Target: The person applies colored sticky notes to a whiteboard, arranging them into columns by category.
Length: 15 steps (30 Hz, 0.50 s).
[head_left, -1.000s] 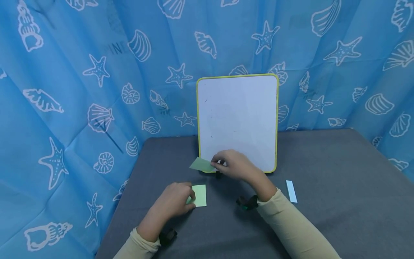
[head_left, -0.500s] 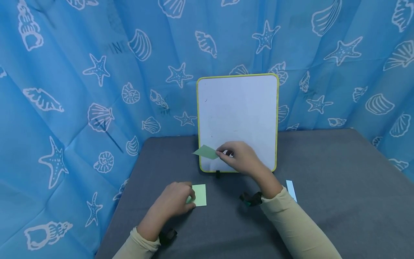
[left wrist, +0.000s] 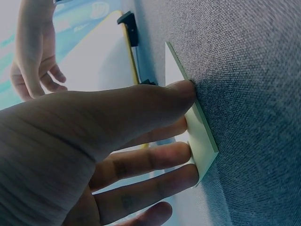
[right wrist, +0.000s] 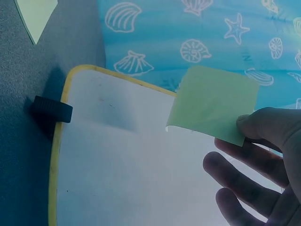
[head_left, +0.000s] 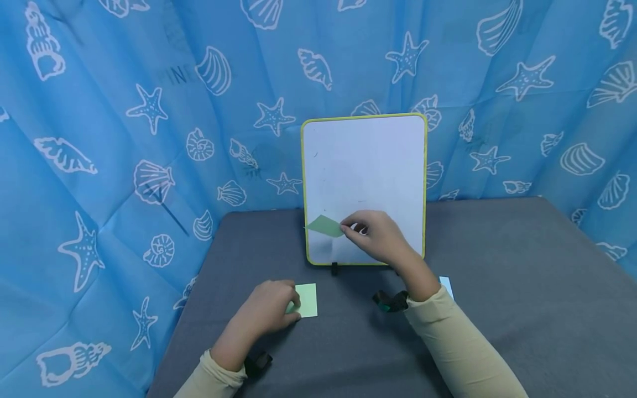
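Observation:
A light green pad of sticky notes (head_left: 309, 300) lies on the table. My left hand (head_left: 267, 309) holds it at its left part, with the thumb on the near edge and several fingertips on its top in the left wrist view. My right hand (head_left: 376, 236) pinches a single green sticky note (head_left: 325, 226) by one corner between thumb and fingers. That note hangs in the air before the lower left of a whiteboard (head_left: 365, 166). In the right wrist view, one edge of the note (right wrist: 214, 104) curls slightly.
The yellow-framed whiteboard stands upright on dark feet (head_left: 334, 269) at the back of the grey table (head_left: 522, 276). A pale blue strip (head_left: 445, 285) lies on the right, partly hidden by my right forearm. Behind hangs a blue shell-patterned curtain (head_left: 239, 66).
My right hand has risen and shifted right with the sticky note, from the board's lower edge to higher in front of it. My left hand stays on the pad.

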Motion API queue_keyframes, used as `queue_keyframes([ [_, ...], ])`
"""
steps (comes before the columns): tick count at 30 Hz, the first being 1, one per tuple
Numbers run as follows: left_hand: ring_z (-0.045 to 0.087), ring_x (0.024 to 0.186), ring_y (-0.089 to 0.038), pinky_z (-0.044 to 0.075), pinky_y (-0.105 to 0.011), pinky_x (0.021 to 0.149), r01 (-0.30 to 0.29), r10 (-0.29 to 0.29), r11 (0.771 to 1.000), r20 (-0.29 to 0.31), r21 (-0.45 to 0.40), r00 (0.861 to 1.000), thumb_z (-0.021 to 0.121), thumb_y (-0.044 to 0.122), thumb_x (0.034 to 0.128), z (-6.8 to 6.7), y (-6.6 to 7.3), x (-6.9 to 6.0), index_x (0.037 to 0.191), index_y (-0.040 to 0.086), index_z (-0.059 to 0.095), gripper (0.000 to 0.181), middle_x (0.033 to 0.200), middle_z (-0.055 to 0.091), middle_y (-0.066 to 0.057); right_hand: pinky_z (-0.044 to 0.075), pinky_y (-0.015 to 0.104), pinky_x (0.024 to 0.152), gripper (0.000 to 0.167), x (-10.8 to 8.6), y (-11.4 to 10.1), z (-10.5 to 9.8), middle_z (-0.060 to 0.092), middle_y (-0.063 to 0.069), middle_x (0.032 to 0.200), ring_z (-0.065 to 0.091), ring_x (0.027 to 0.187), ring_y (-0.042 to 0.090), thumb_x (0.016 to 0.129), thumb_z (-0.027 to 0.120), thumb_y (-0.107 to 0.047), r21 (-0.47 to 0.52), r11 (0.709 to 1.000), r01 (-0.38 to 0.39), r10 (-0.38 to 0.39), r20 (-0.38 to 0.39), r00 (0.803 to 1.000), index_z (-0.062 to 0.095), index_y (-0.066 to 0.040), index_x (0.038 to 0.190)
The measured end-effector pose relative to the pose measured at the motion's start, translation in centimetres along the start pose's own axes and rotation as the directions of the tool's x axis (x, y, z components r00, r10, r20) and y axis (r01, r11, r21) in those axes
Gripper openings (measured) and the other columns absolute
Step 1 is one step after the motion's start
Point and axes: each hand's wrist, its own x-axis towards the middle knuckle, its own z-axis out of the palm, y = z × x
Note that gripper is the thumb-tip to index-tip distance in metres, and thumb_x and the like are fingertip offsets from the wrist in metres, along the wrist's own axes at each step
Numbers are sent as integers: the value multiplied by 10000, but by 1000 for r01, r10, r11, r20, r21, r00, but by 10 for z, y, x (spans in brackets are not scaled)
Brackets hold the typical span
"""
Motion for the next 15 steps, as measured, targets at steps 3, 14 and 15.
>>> queue_keyframes([
  [3,611,716,-90,515,-317,684,-2,2,1000,8,6,1000,911,342,846,0,-1,0,951,174,854,206,896,692,46,631,423,810,154,-1,1,-2,804,74,1071,763,890,213,1025,718,-168,-2,1000,-7,7,-18,1000,825,-97,1108],
  [14,586,697,-86,490,-311,668,-1,1,1000,3,2,1000,909,332,848,-1,0,0,950,174,854,196,892,688,43,630,400,798,138,0,2,-5,801,64,1070,758,888,197,1023,720,-161,-14,1000,-14,13,-51,999,819,-101,1097],
  [15,586,696,-85,491,-310,667,-1,1,1000,3,2,1000,908,333,850,-1,0,0,951,175,854,195,892,687,43,630,402,796,137,-1,2,-5,800,67,1066,757,887,200,1024,718,-156,-15,1000,-8,7,-56,998,818,-98,1097],
])
